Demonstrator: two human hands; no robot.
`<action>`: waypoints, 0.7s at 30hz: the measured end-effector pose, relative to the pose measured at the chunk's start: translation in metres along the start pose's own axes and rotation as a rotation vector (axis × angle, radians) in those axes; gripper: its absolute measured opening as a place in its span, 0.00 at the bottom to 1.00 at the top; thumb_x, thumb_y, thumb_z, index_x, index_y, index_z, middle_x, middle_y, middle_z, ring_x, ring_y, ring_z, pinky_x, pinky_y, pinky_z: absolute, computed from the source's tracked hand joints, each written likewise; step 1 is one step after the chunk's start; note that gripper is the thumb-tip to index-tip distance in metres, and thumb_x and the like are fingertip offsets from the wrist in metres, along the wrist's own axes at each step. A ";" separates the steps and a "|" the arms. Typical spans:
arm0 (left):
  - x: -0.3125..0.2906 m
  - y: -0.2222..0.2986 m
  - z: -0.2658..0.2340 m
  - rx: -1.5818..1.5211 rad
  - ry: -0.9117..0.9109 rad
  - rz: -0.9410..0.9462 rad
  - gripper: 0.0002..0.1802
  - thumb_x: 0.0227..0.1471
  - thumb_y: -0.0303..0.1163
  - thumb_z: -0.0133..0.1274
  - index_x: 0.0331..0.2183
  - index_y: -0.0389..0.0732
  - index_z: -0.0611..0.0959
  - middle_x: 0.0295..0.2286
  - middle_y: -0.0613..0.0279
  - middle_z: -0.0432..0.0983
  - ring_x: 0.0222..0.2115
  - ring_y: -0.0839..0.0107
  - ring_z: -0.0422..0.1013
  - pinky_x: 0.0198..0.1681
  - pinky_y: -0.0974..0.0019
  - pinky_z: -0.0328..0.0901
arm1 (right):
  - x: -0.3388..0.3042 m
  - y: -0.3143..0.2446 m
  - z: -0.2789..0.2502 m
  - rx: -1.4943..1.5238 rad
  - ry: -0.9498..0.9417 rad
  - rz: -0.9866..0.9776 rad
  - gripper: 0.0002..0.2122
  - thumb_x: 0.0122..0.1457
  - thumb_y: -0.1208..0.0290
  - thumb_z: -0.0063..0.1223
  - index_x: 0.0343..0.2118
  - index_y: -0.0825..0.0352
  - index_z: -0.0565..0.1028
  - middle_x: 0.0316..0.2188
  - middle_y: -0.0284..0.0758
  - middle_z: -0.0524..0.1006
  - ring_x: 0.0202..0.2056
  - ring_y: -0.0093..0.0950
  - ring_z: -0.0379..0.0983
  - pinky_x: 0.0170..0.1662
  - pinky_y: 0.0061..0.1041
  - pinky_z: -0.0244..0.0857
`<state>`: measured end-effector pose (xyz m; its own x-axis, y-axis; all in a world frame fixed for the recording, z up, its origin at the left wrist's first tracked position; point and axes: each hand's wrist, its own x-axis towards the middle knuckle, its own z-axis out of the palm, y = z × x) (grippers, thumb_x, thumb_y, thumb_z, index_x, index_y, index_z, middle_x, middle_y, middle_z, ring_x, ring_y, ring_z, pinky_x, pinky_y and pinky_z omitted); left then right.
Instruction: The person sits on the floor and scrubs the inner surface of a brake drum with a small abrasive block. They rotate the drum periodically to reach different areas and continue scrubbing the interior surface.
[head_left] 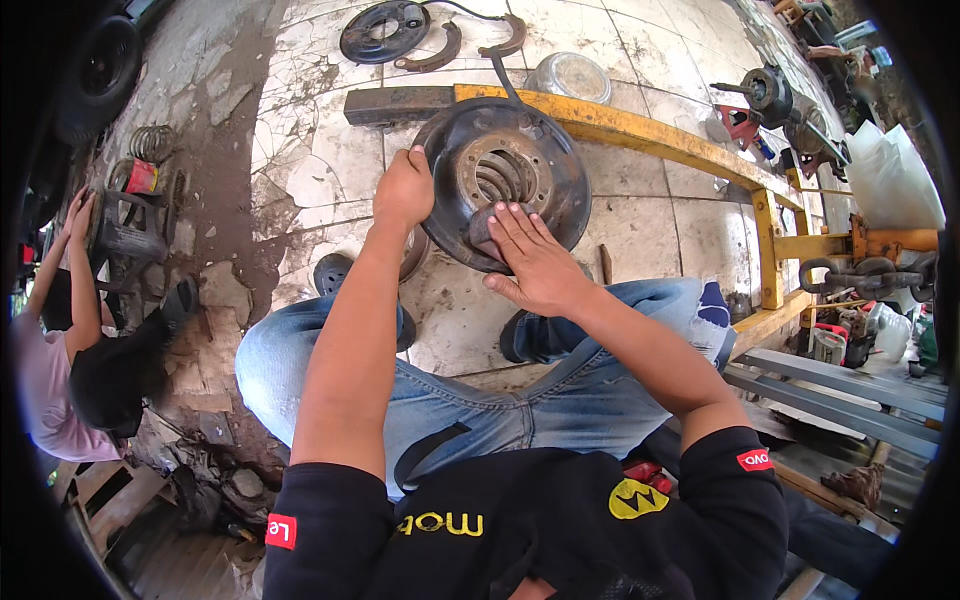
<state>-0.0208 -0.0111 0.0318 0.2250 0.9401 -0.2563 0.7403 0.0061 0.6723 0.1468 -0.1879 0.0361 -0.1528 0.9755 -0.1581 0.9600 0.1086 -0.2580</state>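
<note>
A black round brake backing plate with a bare rusty centre and a large middle hole stands tilted in front of my knees. My left hand is closed round its left rim. With fingers nearly straight, my right hand presses a grey-brown rag against the plate's lower face, just under the hole. Coils of a spring show through the hole. Another curved, rusty part is partly hidden below the left rim.
A yellow steel frame runs behind the plate and along the right. Another backing plate, brake shoes and a silvery round part lie on the broken tiles beyond. A person in pink sits at left by a dark stool.
</note>
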 end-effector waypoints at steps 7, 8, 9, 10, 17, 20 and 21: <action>0.002 -0.001 0.001 0.005 0.028 0.013 0.28 0.63 0.48 0.29 0.44 0.35 0.74 0.40 0.36 0.75 0.43 0.40 0.70 0.48 0.47 0.63 | 0.002 0.004 -0.006 0.073 0.042 0.062 0.42 0.61 0.35 0.21 0.64 0.72 0.50 0.66 0.50 0.45 0.68 0.42 0.38 0.68 0.41 0.34; 0.001 -0.002 0.000 0.007 0.028 0.008 0.28 0.63 0.48 0.29 0.44 0.34 0.74 0.40 0.36 0.75 0.43 0.40 0.70 0.48 0.47 0.63 | 0.001 0.005 -0.009 0.104 0.010 0.039 0.43 0.60 0.34 0.21 0.64 0.73 0.50 0.66 0.51 0.44 0.68 0.42 0.37 0.68 0.41 0.34; 0.001 -0.001 0.000 0.000 0.030 0.016 0.28 0.63 0.48 0.29 0.44 0.34 0.74 0.40 0.36 0.75 0.43 0.40 0.70 0.48 0.47 0.63 | 0.001 0.009 -0.011 0.135 -0.022 0.015 0.43 0.60 0.34 0.20 0.64 0.74 0.49 0.66 0.51 0.44 0.68 0.43 0.37 0.68 0.41 0.33; 0.000 0.000 0.001 -0.007 0.032 0.022 0.28 0.63 0.48 0.30 0.44 0.34 0.74 0.40 0.36 0.75 0.43 0.40 0.70 0.48 0.47 0.62 | 0.004 0.019 -0.009 0.140 0.027 0.150 0.44 0.60 0.34 0.20 0.64 0.74 0.49 0.66 0.51 0.44 0.68 0.43 0.37 0.68 0.41 0.34; -0.004 0.005 0.001 -0.016 0.047 0.028 0.29 0.63 0.49 0.30 0.44 0.34 0.74 0.40 0.36 0.74 0.44 0.40 0.69 0.48 0.48 0.62 | 0.006 0.034 -0.010 0.117 0.080 0.225 0.41 0.62 0.37 0.25 0.64 0.74 0.50 0.66 0.51 0.47 0.67 0.45 0.40 0.67 0.42 0.38; -0.002 0.001 0.002 -0.002 0.037 0.003 0.28 0.63 0.49 0.30 0.43 0.34 0.75 0.40 0.35 0.74 0.44 0.39 0.69 0.48 0.48 0.62 | 0.005 0.017 0.002 0.001 0.061 0.144 0.40 0.63 0.38 0.25 0.64 0.73 0.49 0.66 0.50 0.47 0.67 0.44 0.41 0.67 0.42 0.39; -0.001 0.001 0.001 -0.015 0.043 0.017 0.28 0.63 0.49 0.31 0.43 0.34 0.75 0.39 0.34 0.74 0.44 0.39 0.69 0.48 0.47 0.62 | 0.003 0.012 0.002 -0.011 0.042 0.082 0.39 0.63 0.39 0.25 0.64 0.73 0.49 0.66 0.50 0.48 0.67 0.44 0.41 0.67 0.42 0.39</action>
<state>-0.0193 -0.0128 0.0321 0.2099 0.9539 -0.2146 0.7271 -0.0055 0.6865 0.1570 -0.1836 0.0308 -0.0635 0.9883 -0.1383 0.9714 0.0294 -0.2358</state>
